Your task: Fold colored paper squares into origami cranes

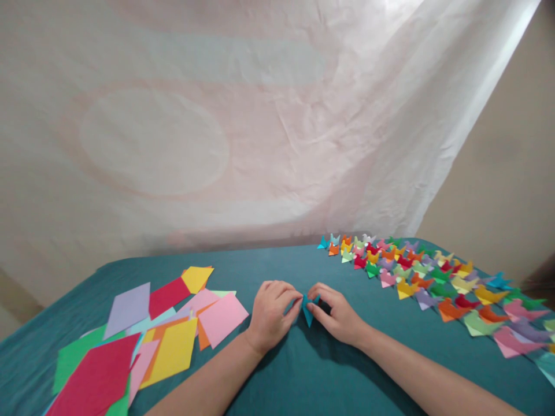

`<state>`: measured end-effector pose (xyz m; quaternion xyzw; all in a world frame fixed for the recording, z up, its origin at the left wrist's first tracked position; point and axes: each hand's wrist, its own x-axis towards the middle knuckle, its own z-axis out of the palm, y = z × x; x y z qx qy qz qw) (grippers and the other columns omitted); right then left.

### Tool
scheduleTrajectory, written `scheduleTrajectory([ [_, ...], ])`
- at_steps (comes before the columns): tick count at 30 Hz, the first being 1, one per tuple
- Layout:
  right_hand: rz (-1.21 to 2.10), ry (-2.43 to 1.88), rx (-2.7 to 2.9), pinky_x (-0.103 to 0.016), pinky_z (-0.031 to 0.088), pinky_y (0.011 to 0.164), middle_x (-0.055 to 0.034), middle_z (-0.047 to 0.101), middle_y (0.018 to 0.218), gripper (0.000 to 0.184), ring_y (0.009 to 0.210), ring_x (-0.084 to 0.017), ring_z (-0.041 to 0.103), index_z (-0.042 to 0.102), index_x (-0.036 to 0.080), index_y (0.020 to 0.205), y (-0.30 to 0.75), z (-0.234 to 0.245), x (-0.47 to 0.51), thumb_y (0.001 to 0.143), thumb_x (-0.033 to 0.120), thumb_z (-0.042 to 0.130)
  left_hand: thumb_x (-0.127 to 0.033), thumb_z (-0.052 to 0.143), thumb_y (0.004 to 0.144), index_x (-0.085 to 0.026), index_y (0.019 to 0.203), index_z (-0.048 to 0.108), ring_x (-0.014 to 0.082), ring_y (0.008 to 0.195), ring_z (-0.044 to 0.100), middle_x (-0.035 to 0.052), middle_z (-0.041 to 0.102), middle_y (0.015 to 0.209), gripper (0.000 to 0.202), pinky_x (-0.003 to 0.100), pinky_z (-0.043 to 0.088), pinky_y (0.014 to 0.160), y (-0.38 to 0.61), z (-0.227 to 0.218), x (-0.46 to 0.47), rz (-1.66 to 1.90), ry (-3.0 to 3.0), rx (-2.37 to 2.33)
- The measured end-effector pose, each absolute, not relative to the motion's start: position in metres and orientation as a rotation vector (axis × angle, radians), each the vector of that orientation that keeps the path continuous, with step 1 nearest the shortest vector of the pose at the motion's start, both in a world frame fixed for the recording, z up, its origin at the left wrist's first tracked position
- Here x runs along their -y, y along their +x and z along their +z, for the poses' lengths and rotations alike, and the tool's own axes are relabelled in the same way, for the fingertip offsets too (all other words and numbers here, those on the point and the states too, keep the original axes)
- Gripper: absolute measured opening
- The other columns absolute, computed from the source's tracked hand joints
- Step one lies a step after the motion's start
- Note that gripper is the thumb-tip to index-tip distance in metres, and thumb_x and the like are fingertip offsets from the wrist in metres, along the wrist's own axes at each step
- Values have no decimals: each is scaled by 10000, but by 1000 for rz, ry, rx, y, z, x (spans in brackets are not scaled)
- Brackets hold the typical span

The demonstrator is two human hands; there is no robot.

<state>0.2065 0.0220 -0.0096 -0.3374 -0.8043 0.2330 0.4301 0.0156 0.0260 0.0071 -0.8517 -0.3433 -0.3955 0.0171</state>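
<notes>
A small folded piece of blue paper (308, 312) is held between my two hands, just above the cloth at the middle of the table. Its lower end comes to a point. My left hand (274, 312) pinches its left side with thumb and fingertips. On the opposite side, my right hand (336, 315) grips it between thumb and curled fingers. The fingers cover part of the paper, so its full shape is hidden.
Loose coloured paper sheets (173, 352) lie overlapping at the left. Rows of small folded paper birds (407, 289) in many colours stand along the right. A dark green cloth (277, 381) covers the table, and a pale hanging sheet (260, 127) rises behind it.
</notes>
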Motion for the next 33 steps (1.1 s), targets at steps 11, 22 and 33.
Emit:
scheduleTrajectory([
  [11, 602, -826, 2013, -304, 438, 717, -50, 566, 842, 46, 789, -174, 526, 547, 187, 854, 206, -8, -20, 858, 178, 503, -223, 531, 874, -226, 917, 631, 165, 833, 573, 13, 653, 861, 109, 342, 364, 792, 14, 11, -26, -1162, -2631, 1021],
  [22, 572, -846, 2006, -308, 444, 716, -53, 563, 834, 56, 786, -176, 525, 550, 188, 838, 205, -8, -20, 859, 177, 499, -196, 537, 845, -204, 829, 596, 166, 833, 555, 23, 625, 846, 62, 318, 390, 769, 17, 6, -28, -1338, -2792, 1179],
  [33, 558, -826, 2017, -317, 433, 734, -49, 562, 823, 67, 796, -178, 524, 546, 192, 825, 205, -9, -21, 866, 188, 494, -162, 561, 816, -173, 752, 596, 141, 766, 562, 24, 600, 791, 73, 263, 435, 737, 17, 11, -30, -1592, -2996, 1239],
])
